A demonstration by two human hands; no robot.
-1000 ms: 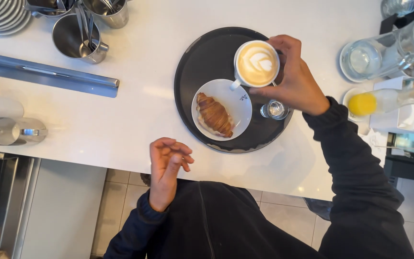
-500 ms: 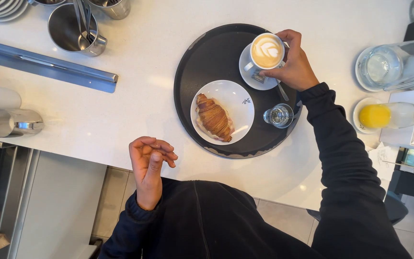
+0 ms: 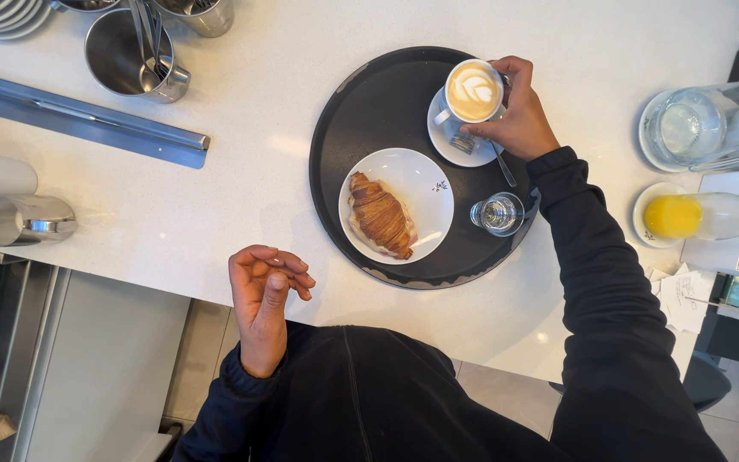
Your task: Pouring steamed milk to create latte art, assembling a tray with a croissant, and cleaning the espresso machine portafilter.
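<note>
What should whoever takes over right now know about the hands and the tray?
Right hand: gripping the latte cup on its saucer, at the tray's far right.
Left hand: free, fingers curled, raised over the counter edge, touching nothing.
On the tray: croissant on a white plate, small water glass, spoon by the saucer.
Done: cup, plate and glass are on the tray.
Left: right hand not yet off the cup.

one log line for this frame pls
right hand: holds latte cup on saucer | left hand: free, curled | black tray: croissant plate
</note>
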